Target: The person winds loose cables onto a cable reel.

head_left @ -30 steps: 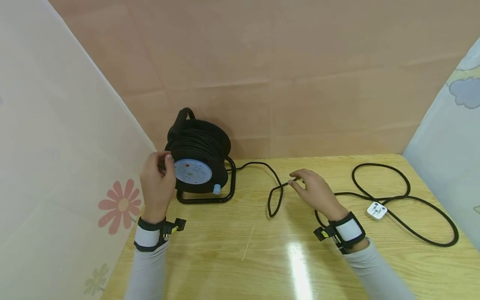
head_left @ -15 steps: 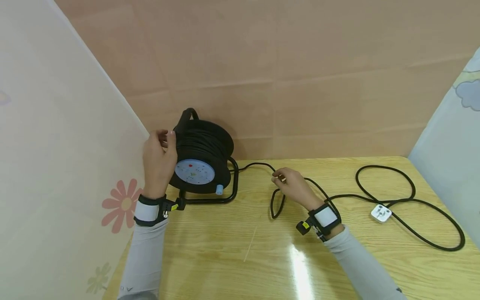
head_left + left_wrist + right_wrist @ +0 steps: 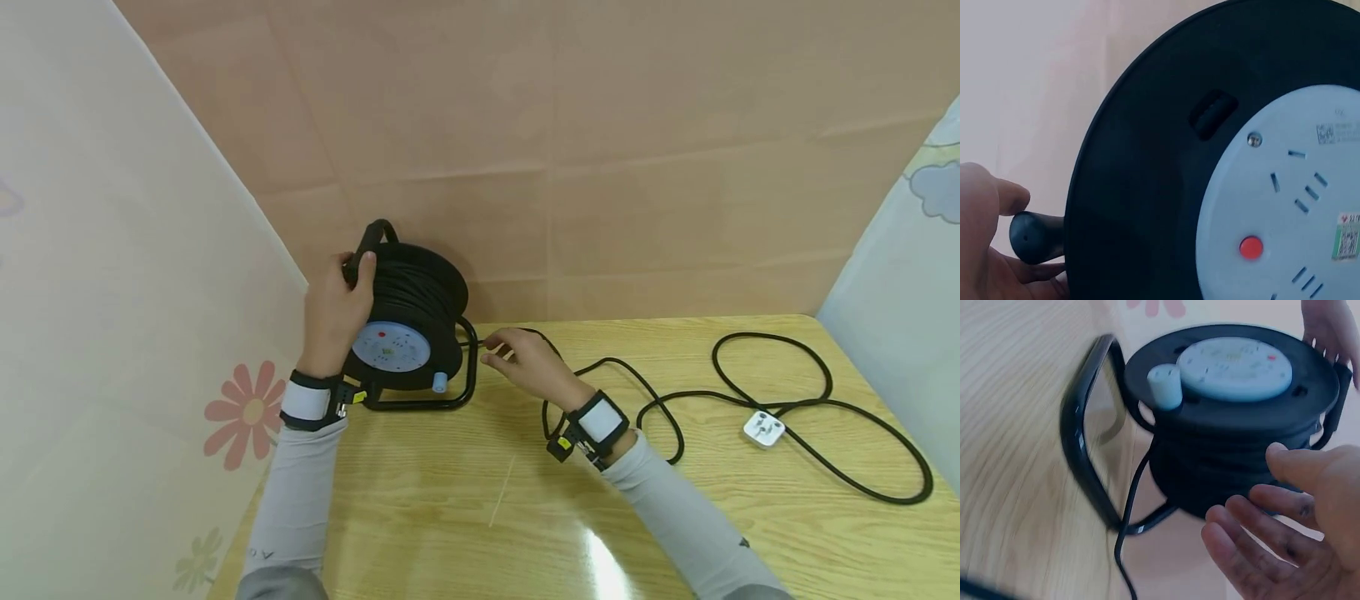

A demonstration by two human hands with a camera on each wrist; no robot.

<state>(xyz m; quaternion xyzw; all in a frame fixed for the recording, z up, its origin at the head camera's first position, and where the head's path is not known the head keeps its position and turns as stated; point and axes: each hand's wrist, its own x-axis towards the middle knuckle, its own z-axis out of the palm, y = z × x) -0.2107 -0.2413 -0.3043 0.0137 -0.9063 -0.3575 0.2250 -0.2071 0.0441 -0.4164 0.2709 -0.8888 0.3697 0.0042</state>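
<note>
Worked bare-handed at a black cable reel (image 3: 408, 315), set on its tubular frame (image 3: 420, 405) at the far left of a wood-grained table (image 3: 450, 517), near the tan backdrop (image 3: 480, 108). Had the left hand (image 3: 333, 304) about the reel's black handle (image 3: 1036, 236) — thumb on one side, fingers bent on the other — but could not tell from these views whether in firm contact with it. Held the right hand (image 3: 536, 367) out near the reel, its fingertips just right of the frame in the head view, palm turned toward the wound cable, fingers lightly bent and loosely parted, thumb well clear of them. Faced a pale-blue socket panel (image 3: 1285, 187) with a red button (image 3: 1251, 247), and a light-blue knob (image 3: 439, 382) at the reel's lower right rim. Had a black cable (image 3: 660, 401) strung out in loops across the table to the right, with a white plug (image 3: 764, 428) lying where two strands crossed. Wore light gray sleeves (image 3: 296, 492) and a black wristband (image 3: 324, 379) at each wrist. Sat or stood, at left, beside a white panel (image 3: 112, 333) printed with a pink flower (image 3: 253, 412).
</note>
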